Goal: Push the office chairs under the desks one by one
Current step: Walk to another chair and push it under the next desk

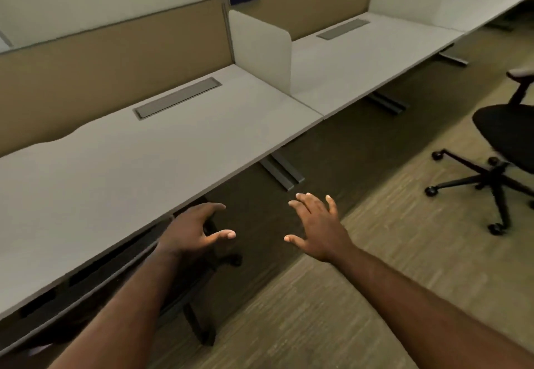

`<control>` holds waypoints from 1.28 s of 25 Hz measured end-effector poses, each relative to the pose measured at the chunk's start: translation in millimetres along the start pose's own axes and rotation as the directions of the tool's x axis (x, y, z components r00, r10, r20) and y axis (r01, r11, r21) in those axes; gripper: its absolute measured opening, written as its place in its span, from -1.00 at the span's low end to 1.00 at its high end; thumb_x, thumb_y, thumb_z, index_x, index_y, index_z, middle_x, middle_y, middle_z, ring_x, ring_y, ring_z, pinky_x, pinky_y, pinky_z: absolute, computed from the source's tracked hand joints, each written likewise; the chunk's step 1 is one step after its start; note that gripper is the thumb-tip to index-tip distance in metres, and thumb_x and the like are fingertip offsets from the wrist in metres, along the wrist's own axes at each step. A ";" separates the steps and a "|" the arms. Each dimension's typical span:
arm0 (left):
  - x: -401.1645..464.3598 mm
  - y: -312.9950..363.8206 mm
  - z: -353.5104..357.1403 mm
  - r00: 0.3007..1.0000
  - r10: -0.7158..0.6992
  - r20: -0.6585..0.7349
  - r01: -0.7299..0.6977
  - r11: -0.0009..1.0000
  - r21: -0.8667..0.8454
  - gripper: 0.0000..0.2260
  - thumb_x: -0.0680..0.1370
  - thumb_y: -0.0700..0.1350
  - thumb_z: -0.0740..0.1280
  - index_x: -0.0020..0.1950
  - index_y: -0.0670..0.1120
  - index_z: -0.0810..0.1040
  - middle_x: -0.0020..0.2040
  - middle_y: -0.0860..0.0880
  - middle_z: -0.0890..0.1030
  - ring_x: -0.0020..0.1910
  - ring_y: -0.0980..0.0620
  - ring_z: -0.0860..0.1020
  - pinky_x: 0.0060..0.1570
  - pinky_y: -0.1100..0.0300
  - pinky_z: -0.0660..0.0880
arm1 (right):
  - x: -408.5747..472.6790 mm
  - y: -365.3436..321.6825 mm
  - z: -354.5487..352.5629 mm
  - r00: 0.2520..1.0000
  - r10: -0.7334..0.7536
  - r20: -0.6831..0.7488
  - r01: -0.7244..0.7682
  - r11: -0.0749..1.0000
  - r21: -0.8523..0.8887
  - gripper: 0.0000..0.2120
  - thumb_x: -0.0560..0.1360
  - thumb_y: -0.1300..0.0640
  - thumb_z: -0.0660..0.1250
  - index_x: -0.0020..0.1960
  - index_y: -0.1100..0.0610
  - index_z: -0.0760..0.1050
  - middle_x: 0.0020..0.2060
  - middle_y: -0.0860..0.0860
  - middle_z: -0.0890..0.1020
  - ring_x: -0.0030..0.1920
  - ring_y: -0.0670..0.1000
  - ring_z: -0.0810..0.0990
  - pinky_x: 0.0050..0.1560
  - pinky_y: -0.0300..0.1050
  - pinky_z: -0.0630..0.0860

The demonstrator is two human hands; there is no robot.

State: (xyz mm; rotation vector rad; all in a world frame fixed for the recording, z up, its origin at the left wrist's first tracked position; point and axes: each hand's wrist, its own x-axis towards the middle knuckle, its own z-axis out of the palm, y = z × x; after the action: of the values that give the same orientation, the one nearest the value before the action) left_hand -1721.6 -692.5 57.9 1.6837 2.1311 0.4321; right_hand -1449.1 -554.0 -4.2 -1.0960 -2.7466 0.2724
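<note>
- Both forearms reach forward from the bottom edge, hands apart and holding nothing.
- Left hand hovers at the near desk edge, fingers loosely spread, above a dark chair already tucked beneath that desk; only parts of its frame and base show.
- Right hand floats over the carpet, fingers splayed, touching nothing.
- Far right, a black office chair stands out on the floor, well apart from both hands, opposite the next desk.
- That chair lies right of the hands, nearer the right one; it likely goes next.
</note>
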 end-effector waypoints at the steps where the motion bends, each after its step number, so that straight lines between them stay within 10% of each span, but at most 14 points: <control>1: 14.2 26.8 15.7 0.999 0.032 0.030 -0.033 0.999 0.010 -0.10 0.28 0.59 0.16 0.46 0.05 0.40 0.42 0.03 0.45 0.39 0.01 0.38 0.34 0.04 0.35 | -18.3 29.3 -7.5 0.999 0.049 -0.016 -0.049 0.999 -0.009 -0.21 0.46 -0.32 0.30 0.54 0.05 0.20 0.53 0.04 0.22 0.56 0.06 0.09 0.50 0.27 -0.10; 16: 188.9 387.8 233.0 0.742 0.511 0.434 -0.568 0.823 0.001 -0.06 0.25 0.54 0.33 0.52 0.10 0.29 0.46 0.00 0.42 0.41 0.00 0.39 0.35 0.13 0.31 | -269.2 346.2 -71.6 0.702 0.706 -0.089 -0.710 0.704 -0.012 -0.21 0.54 -0.31 0.17 0.59 0.08 0.02 0.61 0.03 -0.05 0.58 0.06 -0.17 0.48 0.27 -0.28; 32: 388.6 729.0 424.4 0.339 0.802 0.492 -0.901 0.427 -0.075 -0.09 0.36 0.44 0.35 0.57 0.02 0.19 0.55 0.06 0.26 0.51 0.06 0.18 0.48 0.10 0.02 | -352.1 634.5 -142.0 0.362 0.918 -0.165 -0.915 0.383 0.127 -0.23 0.57 -0.22 0.21 0.59 0.12 -0.03 0.60 0.02 -0.01 0.58 0.01 -0.18 0.52 0.12 -0.29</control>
State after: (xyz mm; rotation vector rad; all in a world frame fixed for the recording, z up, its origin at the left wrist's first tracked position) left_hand -974.6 -145.6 -16.2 2.6469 0.7648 0.0167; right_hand -745.4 -330.9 -45.6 -2.4098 -1.5986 0.2653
